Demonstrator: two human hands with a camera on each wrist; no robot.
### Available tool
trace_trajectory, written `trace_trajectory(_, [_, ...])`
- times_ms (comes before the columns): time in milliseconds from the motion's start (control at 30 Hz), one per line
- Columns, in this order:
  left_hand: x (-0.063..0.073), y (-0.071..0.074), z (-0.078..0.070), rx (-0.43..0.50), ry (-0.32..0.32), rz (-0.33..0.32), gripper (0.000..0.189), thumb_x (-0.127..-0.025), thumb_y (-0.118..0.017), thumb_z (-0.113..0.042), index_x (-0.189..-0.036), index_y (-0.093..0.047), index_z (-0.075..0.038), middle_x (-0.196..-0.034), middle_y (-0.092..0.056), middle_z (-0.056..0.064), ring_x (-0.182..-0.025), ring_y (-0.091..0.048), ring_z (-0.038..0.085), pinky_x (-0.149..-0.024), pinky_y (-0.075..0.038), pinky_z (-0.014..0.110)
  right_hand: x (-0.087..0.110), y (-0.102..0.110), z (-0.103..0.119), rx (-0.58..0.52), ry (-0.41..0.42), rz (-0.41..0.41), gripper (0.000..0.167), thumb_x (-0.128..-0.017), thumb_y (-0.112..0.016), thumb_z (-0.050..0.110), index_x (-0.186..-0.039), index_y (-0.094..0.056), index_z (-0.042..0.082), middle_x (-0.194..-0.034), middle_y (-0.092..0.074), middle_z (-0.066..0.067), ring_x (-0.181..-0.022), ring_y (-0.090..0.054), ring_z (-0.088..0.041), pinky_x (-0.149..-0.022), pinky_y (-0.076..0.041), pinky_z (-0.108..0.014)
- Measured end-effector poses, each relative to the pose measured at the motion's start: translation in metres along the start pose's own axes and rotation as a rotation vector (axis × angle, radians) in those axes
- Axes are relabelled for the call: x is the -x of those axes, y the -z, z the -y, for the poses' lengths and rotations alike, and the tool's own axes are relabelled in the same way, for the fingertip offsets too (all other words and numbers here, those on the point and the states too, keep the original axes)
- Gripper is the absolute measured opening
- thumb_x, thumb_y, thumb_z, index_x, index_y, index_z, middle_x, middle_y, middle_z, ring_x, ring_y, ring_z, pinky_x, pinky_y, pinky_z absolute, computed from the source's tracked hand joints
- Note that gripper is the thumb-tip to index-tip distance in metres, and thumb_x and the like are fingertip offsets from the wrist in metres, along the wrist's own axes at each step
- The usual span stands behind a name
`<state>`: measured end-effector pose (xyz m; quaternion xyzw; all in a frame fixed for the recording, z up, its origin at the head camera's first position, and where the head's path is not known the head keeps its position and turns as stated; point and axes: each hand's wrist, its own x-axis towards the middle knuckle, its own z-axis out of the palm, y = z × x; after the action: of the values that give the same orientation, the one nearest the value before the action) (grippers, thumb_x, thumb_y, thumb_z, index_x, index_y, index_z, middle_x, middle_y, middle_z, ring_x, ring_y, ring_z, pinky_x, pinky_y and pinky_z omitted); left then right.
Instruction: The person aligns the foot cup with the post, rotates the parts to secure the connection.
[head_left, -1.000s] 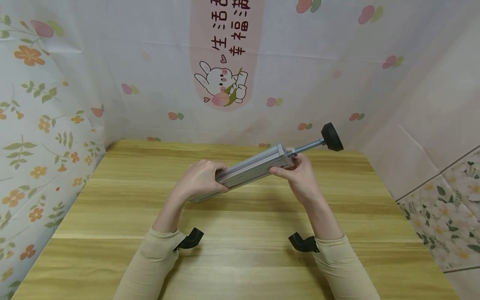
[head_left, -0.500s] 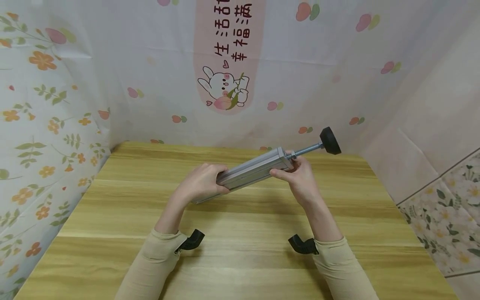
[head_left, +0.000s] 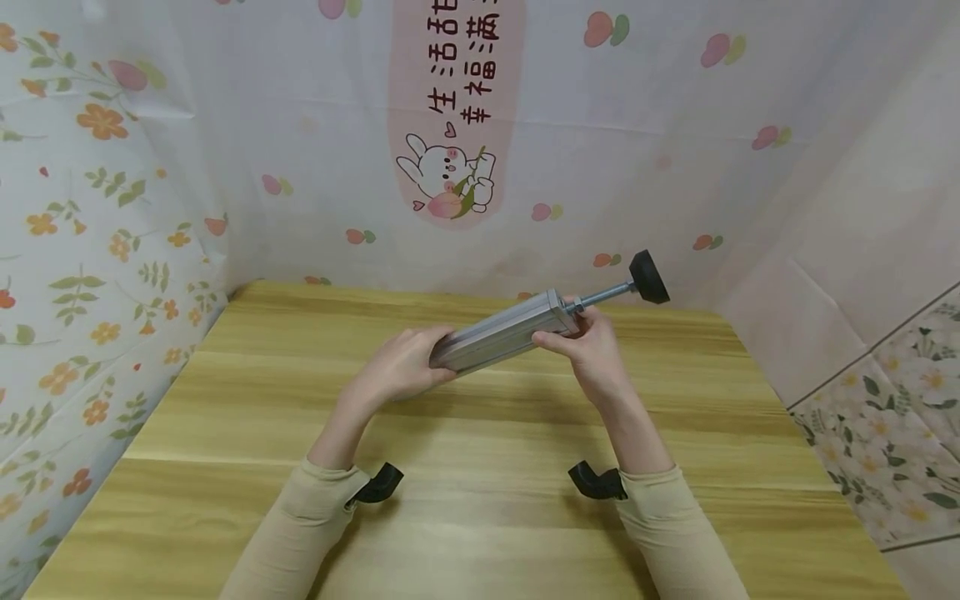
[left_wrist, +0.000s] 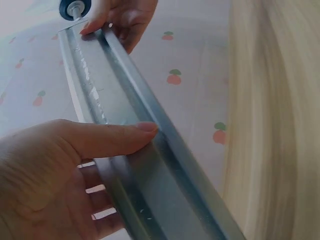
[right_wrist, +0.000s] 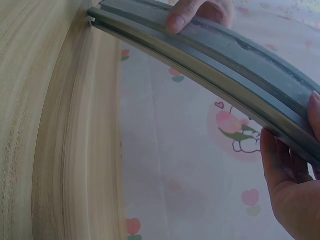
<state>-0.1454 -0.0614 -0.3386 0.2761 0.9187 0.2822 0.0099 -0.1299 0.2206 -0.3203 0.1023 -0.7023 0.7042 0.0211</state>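
An aluminium profile (head_left: 495,337) with grooved sides slants up to the right above the table. From its raised end a threaded rod (head_left: 603,295) with a nut sticks out, ending in a black levelling foot (head_left: 649,277). My left hand (head_left: 397,362) grips the lower part, thumb across the near face in the left wrist view, fingers curled beneath. My right hand (head_left: 588,346) holds the profile close to the rod end, its thumb on the near side. In the right wrist view, the profile's low end (right_wrist: 95,17) appears to meet the table; the head view mostly hides that end.
The wood-grain table (head_left: 480,517) spreads under both arms. A printed cloth (head_left: 300,125) hangs behind its back edge, with floral cloth at the left and flowered panels (head_left: 900,433) at the right. Black curved pieces (head_left: 380,483) stick out from both sleeve cuffs.
The levelling foot and the profile's raised end have shifted slightly left in the head view, along with my right hand. Both hands keep their hold. The camera view has also shifted a little.
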Motion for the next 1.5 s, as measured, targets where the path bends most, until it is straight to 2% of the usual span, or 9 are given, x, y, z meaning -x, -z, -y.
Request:
trace_trajectory(100, [-0.001, -0.005, -0.005, -0.003, -0.009, -0.051, 0.066, -0.087, -0.080, -0.025, -0.147, -0.054, -0.015, -0.133, -0.069, 0.011, -0.116, -0.067, 0.030, -0.097, -0.053, 0.051, -0.001, 0.000, 0.000, 0.005, 0.010, 0.000, 0.037, -0.086, -0.076, -0.002, -0.119, -0.066, 0.013, -0.119, -0.070, 0.005, -0.120, -0.064, -0.015, -0.104, -0.049, -0.027])
trace_trajectory(200, [-0.002, -0.010, -0.013, -0.016, -0.048, -0.134, 0.074, -0.087, -0.081, -0.030, -0.151, -0.047, -0.017, -0.138, -0.065, 0.009, -0.123, -0.064, 0.031, -0.103, -0.050, 0.052, -0.001, 0.000, 0.000, 0.013, 0.015, 0.003, 0.039, -0.086, -0.077, -0.001, -0.120, -0.066, 0.013, -0.121, -0.071, 0.005, -0.121, -0.064, -0.016, -0.105, -0.049, -0.028])
trace_trajectory(467, [-0.004, -0.031, -0.031, -0.056, -0.227, -0.467, 0.086, -0.083, -0.085, -0.039, -0.153, -0.042, -0.016, -0.137, -0.063, 0.010, -0.125, -0.061, 0.029, -0.104, -0.050, 0.052, 0.000, -0.001, -0.001, 0.000, 0.040, 0.023, 0.039, -0.086, -0.078, -0.001, -0.121, -0.066, 0.012, -0.126, -0.072, 0.004, -0.124, -0.064, -0.018, -0.104, -0.050, -0.029])
trace_trajectory(567, [-0.008, -0.039, -0.035, -0.064, -0.280, -0.546, 0.087, -0.082, -0.086, -0.039, -0.153, -0.043, -0.014, -0.138, -0.061, 0.010, -0.126, -0.060, 0.029, -0.105, -0.050, 0.050, 0.000, -0.001, -0.001, -0.012, 0.047, 0.026, 0.040, -0.086, -0.077, -0.002, -0.122, -0.066, 0.011, -0.126, -0.072, 0.004, -0.124, -0.063, -0.018, -0.103, -0.051, -0.028])
trace_trajectory(733, [-0.014, -0.047, -0.039, -0.100, -0.326, -0.601, 0.093, -0.079, -0.087, -0.042, -0.154, -0.041, -0.014, -0.140, -0.058, 0.010, -0.129, -0.058, 0.029, -0.108, -0.048, 0.050, -0.001, -0.001, 0.000, -0.026, 0.054, 0.037, 0.041, -0.087, -0.076, -0.003, -0.125, -0.066, 0.009, -0.127, -0.072, 0.004, -0.124, -0.063, -0.019, -0.104, -0.051, -0.028])
trace_trajectory(900, [-0.016, -0.053, -0.043, -0.199, -0.347, -0.645, 0.101, -0.075, -0.089, -0.047, -0.156, -0.036, -0.017, -0.144, -0.055, 0.010, -0.128, -0.056, 0.029, -0.106, -0.048, 0.050, -0.001, -0.002, 0.001, -0.036, 0.062, 0.050, 0.041, -0.087, -0.076, -0.004, -0.124, -0.067, 0.009, -0.128, -0.073, 0.003, -0.124, -0.064, -0.020, -0.104, -0.051, -0.029])
trace_trajectory(1133, [-0.020, -0.059, -0.047, -0.302, -0.341, -0.696, 0.107, -0.074, -0.089, -0.048, -0.160, -0.031, -0.019, -0.148, -0.051, 0.010, -0.128, -0.054, 0.028, -0.104, -0.049, 0.048, 0.000, -0.004, 0.004, -0.028, 0.044, 0.036, 0.035, -0.086, -0.077, -0.003, -0.116, -0.068, 0.013, -0.122, -0.072, 0.005, -0.119, -0.065, -0.017, -0.100, -0.053, -0.028])
trace_trajectory(1267, [-0.023, -0.065, -0.047, -0.349, -0.333, -0.724, 0.108, -0.074, -0.090, -0.047, -0.160, -0.031, -0.019, -0.148, -0.051, 0.011, -0.127, -0.055, 0.028, -0.102, -0.050, 0.048, 0.001, -0.005, 0.004, -0.019, 0.043, 0.030, 0.037, -0.086, -0.076, -0.003, -0.118, -0.068, 0.013, -0.118, -0.073, 0.005, -0.115, -0.067, -0.016, -0.100, -0.053, -0.028])
trace_trajectory(1500, [-0.028, -0.072, -0.046, -0.447, -0.330, -0.816, 0.109, -0.069, -0.093, -0.041, -0.158, -0.032, -0.021, -0.144, -0.054, 0.012, -0.120, -0.059, 0.029, -0.095, -0.055, 0.046, 0.003, -0.005, 0.006, -0.009, 0.045, 0.025, 0.036, -0.085, -0.077, -0.003, -0.115, -0.068, 0.014, -0.116, -0.073, 0.005, -0.115, -0.068, -0.016, -0.099, -0.054, -0.029])
